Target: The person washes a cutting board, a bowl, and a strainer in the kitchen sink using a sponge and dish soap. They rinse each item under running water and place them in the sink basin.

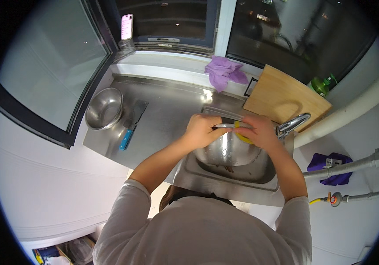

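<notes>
Above the sink (189,177), a wet stainless steel bowl or pot (229,150) is tilted with its shiny outside towards me. My left hand (204,130) grips its upper rim, thumb on the near side. My right hand (263,131) presses a yellow sponge or cloth (243,136) to the same vessel, right of my left hand. The inside of the vessel is hidden from me. Just right of my right hand is the curved chrome faucet (294,124). Some brownish scraps (228,168) lie in the basin beneath.
On the steel counter (163,132) to the left are a metal bowl (105,108) and a blue-handled cleaver (126,139). A wooden cutting board (285,96) leans behind the faucet. A purple cloth (224,71), green bottle (320,85) and phone (127,27) are along the window. The open window sash (73,132) juts in at left.
</notes>
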Demonstrator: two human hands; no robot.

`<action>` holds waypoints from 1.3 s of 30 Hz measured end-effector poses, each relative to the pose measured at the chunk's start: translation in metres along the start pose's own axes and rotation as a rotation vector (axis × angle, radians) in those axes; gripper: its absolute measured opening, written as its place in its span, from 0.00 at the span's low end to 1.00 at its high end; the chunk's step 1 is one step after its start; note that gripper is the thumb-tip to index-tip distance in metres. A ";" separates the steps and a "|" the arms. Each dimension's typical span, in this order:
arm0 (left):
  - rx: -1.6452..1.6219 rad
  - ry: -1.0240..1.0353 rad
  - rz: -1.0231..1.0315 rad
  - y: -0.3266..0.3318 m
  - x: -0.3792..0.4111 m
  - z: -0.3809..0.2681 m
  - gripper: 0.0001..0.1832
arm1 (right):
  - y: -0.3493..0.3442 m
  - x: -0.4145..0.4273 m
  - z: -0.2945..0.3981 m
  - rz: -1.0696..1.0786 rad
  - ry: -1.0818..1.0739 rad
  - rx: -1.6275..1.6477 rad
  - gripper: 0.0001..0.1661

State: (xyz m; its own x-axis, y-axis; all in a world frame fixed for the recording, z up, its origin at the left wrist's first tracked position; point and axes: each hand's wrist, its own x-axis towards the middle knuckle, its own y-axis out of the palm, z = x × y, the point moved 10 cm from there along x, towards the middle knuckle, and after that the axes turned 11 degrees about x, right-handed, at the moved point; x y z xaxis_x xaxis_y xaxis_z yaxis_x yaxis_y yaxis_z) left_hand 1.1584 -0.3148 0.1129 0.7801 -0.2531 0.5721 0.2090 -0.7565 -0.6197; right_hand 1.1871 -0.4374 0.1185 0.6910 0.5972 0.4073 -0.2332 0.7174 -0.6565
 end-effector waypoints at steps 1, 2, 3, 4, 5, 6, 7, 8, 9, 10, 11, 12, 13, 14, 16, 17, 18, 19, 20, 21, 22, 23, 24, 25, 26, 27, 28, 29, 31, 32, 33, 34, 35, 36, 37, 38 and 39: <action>-0.032 -0.079 -0.016 -0.003 -0.003 0.013 0.13 | -0.008 -0.004 0.000 -0.036 -0.037 0.006 0.18; -0.064 -0.158 -0.033 -0.006 -0.007 0.029 0.13 | -0.018 -0.008 -0.010 -0.078 -0.018 0.089 0.17; -0.102 -0.228 -0.050 -0.009 -0.010 0.042 0.14 | -0.031 -0.013 -0.023 -0.126 0.003 0.163 0.17; -0.188 -0.255 -0.133 -0.019 -0.013 0.049 0.15 | -0.042 -0.017 -0.035 -0.176 0.028 0.234 0.17; -0.346 -0.295 -0.203 -0.026 -0.016 0.056 0.16 | -0.050 -0.023 -0.044 -0.259 0.048 0.345 0.16; -0.421 -0.336 -0.242 -0.030 -0.024 0.065 0.16 | -0.055 -0.033 -0.054 -0.340 0.069 0.459 0.16; -0.492 -0.375 -0.280 -0.032 -0.031 0.077 0.16 | -0.059 -0.039 -0.062 -0.423 0.088 0.575 0.16; -0.491 -0.381 -0.273 -0.031 -0.034 0.086 0.16 | -0.057 -0.040 -0.067 -0.413 0.123 0.577 0.16; -0.488 -0.390 -0.266 -0.030 -0.037 0.093 0.15 | -0.053 -0.041 -0.071 -0.399 0.161 0.580 0.16; -0.485 -0.400 -0.260 -0.028 -0.039 0.098 0.15 | -0.049 -0.041 -0.074 -0.386 0.198 0.584 0.16; -0.473 -0.435 -0.231 -0.021 -0.042 0.102 0.15 | -0.049 -0.043 -0.072 -0.392 0.206 0.542 0.17; -0.461 -0.471 -0.205 -0.015 -0.042 0.100 0.15 | -0.048 -0.043 -0.071 -0.395 0.212 0.499 0.17; -0.448 -0.507 -0.181 -0.011 -0.041 0.097 0.15 | -0.047 -0.042 -0.067 -0.398 0.217 0.457 0.18; -0.296 -0.475 -0.083 -0.007 -0.038 0.087 0.17 | -0.041 -0.039 -0.061 -0.347 0.218 0.374 0.18; 0.055 -0.255 0.076 -0.004 -0.015 0.039 0.22 | -0.026 -0.032 -0.043 -0.242 0.226 0.216 0.19; 0.118 -0.138 0.112 0.007 -0.008 0.015 0.24 | -0.016 -0.028 -0.030 -0.207 0.182 0.165 0.19; 0.150 -0.097 0.099 0.014 -0.008 0.004 0.23 | -0.003 -0.021 -0.016 -0.169 0.131 0.121 0.19; 0.180 -0.048 0.083 0.017 -0.007 -0.006 0.22 | 0.004 -0.016 -0.005 -0.135 0.077 0.071 0.19; 0.142 -0.073 0.050 0.017 -0.009 -0.003 0.21 | 0.005 -0.017 -0.013 -0.104 0.153 0.104 0.18; 0.102 -0.096 0.022 0.017 -0.010 0.001 0.21 | 0.003 -0.017 -0.013 -0.111 0.120 0.116 0.18; 0.061 -0.118 -0.005 0.016 -0.011 0.005 0.20 | 0.003 -0.019 -0.016 -0.118 0.087 0.128 0.18; 0.042 -0.184 -0.032 0.011 -0.014 0.015 0.19 | 0.003 -0.021 -0.021 -0.126 0.054 0.140 0.17; 0.015 -0.247 -0.054 0.005 -0.016 0.024 0.19 | -0.001 -0.031 -0.043 -0.179 0.081 0.228 0.17; -0.013 -0.305 -0.080 0.000 -0.015 0.032 0.19 | -0.006 -0.042 -0.071 -0.232 0.103 0.311 0.17; -0.157 -0.268 -0.193 -0.003 -0.018 0.041 0.18 | -0.010 -0.047 -0.089 -0.283 0.121 0.394 0.16; -0.159 -0.301 -0.161 -0.003 -0.021 0.051 0.18 | -0.013 -0.051 -0.095 -0.340 0.153 0.442 0.16; -0.161 -0.333 -0.130 -0.006 -0.025 0.060 0.18 | -0.014 -0.058 -0.099 -0.396 0.186 0.491 0.16; -0.164 -0.367 -0.099 -0.007 -0.028 0.066 0.18 | -0.014 -0.065 -0.104 -0.452 0.219 0.540 0.16; -0.310 -0.447 -0.140 -0.009 -0.034 0.074 0.19 | -0.010 -0.082 -0.131 -0.535 0.214 0.644 0.17; -0.348 -0.491 -0.153 -0.011 -0.037 0.080 0.19 | -0.007 -0.093 -0.147 -0.578 0.212 0.694 0.18; -0.378 -0.541 -0.170 -0.015 -0.043 0.088 0.19 | 0.006 -0.102 -0.164 -0.661 0.348 0.861 0.19; -0.411 -0.560 -0.174 -0.015 -0.049 0.099 0.19 | 0.023 -0.110 -0.173 -0.742 0.486 1.021 0.20; -0.437 -0.589 -0.215 -0.019 -0.055 0.109 0.19 | 0.043 -0.121 -0.181 -0.821 0.628 1.179 0.21; -0.466 -0.616 -0.253 -0.022 -0.059 0.117 0.19 | 0.061 -0.126 -0.189 -0.818 0.645 1.298 0.21; -0.498 -0.641 -0.287 -0.025 -0.061 0.121 0.19 | 0.084 -0.135 -0.203 -0.820 0.661 1.414 0.21; -0.504 -0.684 -0.307 -0.028 -0.063 0.123 0.19 | 0.106 -0.143 -0.218 -0.821 0.675 1.531 0.21; -0.537 -0.739 -0.358 -0.029 -0.069 0.129 0.18 | 0.116 -0.143 -0.215 -0.808 0.673 1.616 0.21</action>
State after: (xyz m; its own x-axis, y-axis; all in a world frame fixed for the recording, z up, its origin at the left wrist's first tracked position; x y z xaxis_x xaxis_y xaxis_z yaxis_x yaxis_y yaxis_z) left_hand 1.1740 -0.1975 0.0225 0.9340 0.3470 0.0849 0.3514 -0.9352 -0.0437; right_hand 1.2090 -0.5165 -0.1527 0.9612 0.0715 -0.2663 0.1851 0.5484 0.8155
